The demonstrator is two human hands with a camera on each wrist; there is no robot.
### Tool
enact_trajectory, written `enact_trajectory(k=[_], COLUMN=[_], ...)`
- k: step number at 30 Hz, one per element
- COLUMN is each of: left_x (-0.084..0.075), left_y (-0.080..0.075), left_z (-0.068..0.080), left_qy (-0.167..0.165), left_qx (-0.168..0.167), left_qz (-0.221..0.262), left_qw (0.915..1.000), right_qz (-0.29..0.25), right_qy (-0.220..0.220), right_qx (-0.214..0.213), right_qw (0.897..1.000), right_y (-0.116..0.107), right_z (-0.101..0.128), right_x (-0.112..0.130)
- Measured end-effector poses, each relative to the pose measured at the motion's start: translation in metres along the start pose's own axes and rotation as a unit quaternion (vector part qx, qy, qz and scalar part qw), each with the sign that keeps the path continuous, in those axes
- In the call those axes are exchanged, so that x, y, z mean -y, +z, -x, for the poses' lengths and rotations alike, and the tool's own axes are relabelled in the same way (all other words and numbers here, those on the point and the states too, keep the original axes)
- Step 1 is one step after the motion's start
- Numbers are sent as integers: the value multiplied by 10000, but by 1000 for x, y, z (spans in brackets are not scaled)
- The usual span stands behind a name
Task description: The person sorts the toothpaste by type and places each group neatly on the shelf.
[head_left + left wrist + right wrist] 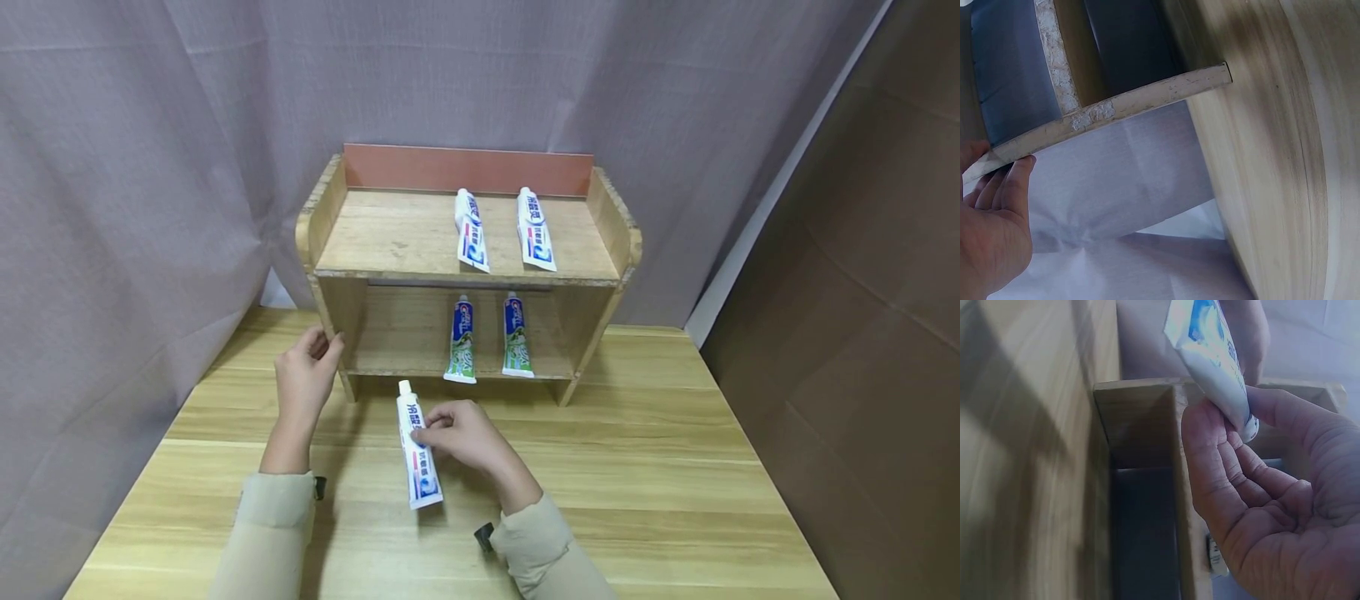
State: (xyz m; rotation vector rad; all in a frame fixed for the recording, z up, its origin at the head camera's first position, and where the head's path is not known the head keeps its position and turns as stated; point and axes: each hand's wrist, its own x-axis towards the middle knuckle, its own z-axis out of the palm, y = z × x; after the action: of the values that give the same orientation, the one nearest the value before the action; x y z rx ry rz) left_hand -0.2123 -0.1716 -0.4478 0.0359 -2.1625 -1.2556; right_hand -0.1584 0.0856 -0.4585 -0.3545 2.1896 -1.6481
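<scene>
1. Head view: right hand (467, 435) resting on a white-and-blue toothpaste tube (417, 450), fingers curled over its middle and pinching it against the wooden table (660, 467).
2. Tube lying flat on the table just in front of the wooden shelf unit (465, 275), cap end pointing toward the shelf, crimped end toward the person.
3. Left hand (303, 375) up at the left side panel of the shelf unit, fingers and thumb lightly bent around the panel's front edge, touching it near the lower shelf level.
4. Left wrist view: fingertips (997, 187) pressed against the pale worn edge of the shelf board (1116, 109), with grey curtain cloth (1116, 206) behind; thumb not clearly shown here.
5. Right wrist view: toothpaste tube (1213, 362) pinched between thumb and bent fingers (1210, 456), crimped end uppermost in the picture, shelf frame (1141, 419) just behind.
6. On the top shelf: two white-and-blue tubes (471, 231) (536, 229) lying side by side, caps toward the back panel, set right of centre.
7. On the lower shelf: two blue-and-green tubes (461, 340) (516, 336) lying side by side, caps toward the back, crimped ends at the front edge.
8. Beige sleeves (273, 533) on both forearms; grey curtain (150, 167) behind the shelf and along the left; brown wall panel (862, 333) at right.
</scene>
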Motion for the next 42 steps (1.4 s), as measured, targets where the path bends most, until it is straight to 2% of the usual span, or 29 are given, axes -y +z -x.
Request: enact_trajectory(k=[4,10,17,25,37,42], left_x=[-1,-1,-1,0,-1,-2], left_y=[-1,-1,-1,0,0,-1], left_z=[0,0,0,0,1,1], left_qy=[-9,-10,-67,-83,-60,-61], left_qx=[6,41,23,16,-35,40], left_qz=[-1,-19,-12,-5,45,22], left_qw=[10000,10000,10000,10000,10000,10000], right_qz=[-25,407,381,629,692,809], right_qy=[-22,-176,-357,-611,-651,-719], right_qx=[20,-80,-72,-46,-35,-51], right_qw=[10000,9990,9986,9961,9955,9941], right_y=[-2,-6,-8,-13,-17,-19], right_z=[1,1,-2,-2,-4,-4], right_x=[6,17,34,49,58,63])
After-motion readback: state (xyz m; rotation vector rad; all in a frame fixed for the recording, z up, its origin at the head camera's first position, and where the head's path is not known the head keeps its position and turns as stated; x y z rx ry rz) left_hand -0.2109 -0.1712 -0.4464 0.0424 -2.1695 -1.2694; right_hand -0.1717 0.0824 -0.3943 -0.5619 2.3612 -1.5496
